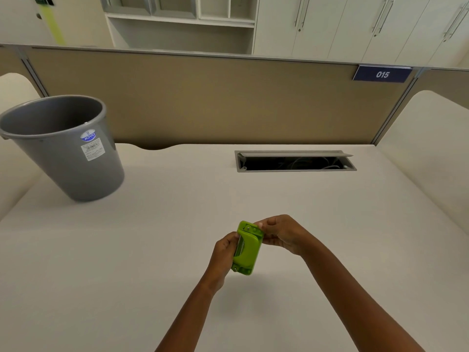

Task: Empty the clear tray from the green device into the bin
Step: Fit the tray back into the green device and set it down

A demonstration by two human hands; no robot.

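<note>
Both hands held the green device (247,247) above the desk (330,224): the left hand (223,252) clasped its near-left side, while the right hand (281,235) pinched its far edge. Whether the clear tray was still attached could not be told. Well apart, far left, the grey bin (68,148) stood on the desk.

Both forearms are bare to the frame edge, left hand (223,252) and right hand (281,233) ungloved.
</note>
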